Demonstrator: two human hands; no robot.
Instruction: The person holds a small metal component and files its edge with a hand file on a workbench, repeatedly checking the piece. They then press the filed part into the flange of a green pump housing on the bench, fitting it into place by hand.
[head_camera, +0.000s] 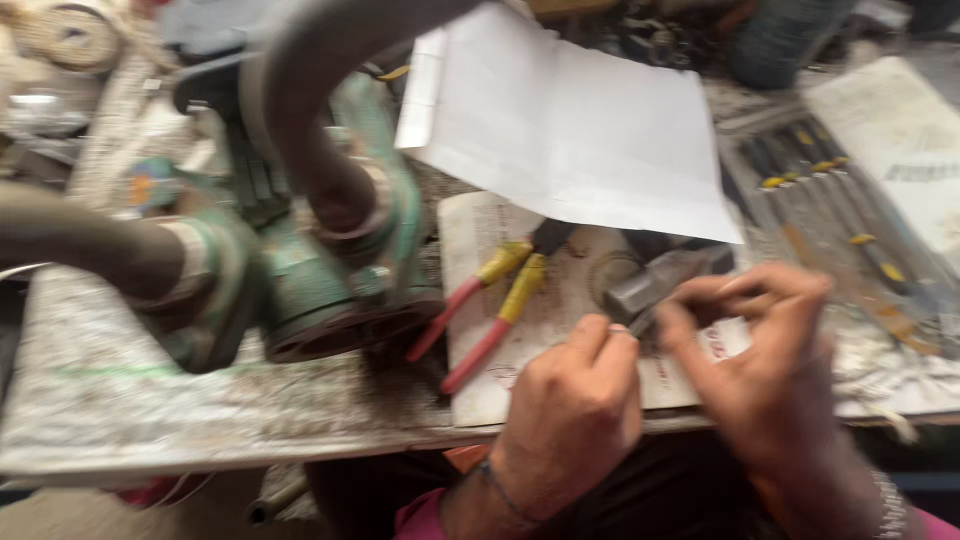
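— Head view is blurring, but what are your hands doing right now?

— You are pinching a small part (640, 322) between both hands, at the near edge of the workbench (150, 420), over a stained sheet of card (560, 330). It is too smeared to tell what the part is.

— How are the fingers sitting?

— Your left hand (575, 410) is curling nearly closed, thumb and forefinger meeting at the part, knuckles facing up, a thin band showing at the wrist. Your right hand (765, 370) is arching over from the right, fingertips bending down and closing on the same part, with a metal bracelet at the wrist. The two hands are touching at the fingertips.

— And around them?

— A grey hammer head (660, 275) is lying just beyond your fingers. Pliers (490, 300) with red and yellow handles are resting to the left on the card. A white sheet of paper (570, 130) is overlapping the card behind. A green pump body (320, 270) with dark hoses is sitting further left, and a row of yellow-tipped tools (830, 210) is lying to the right.
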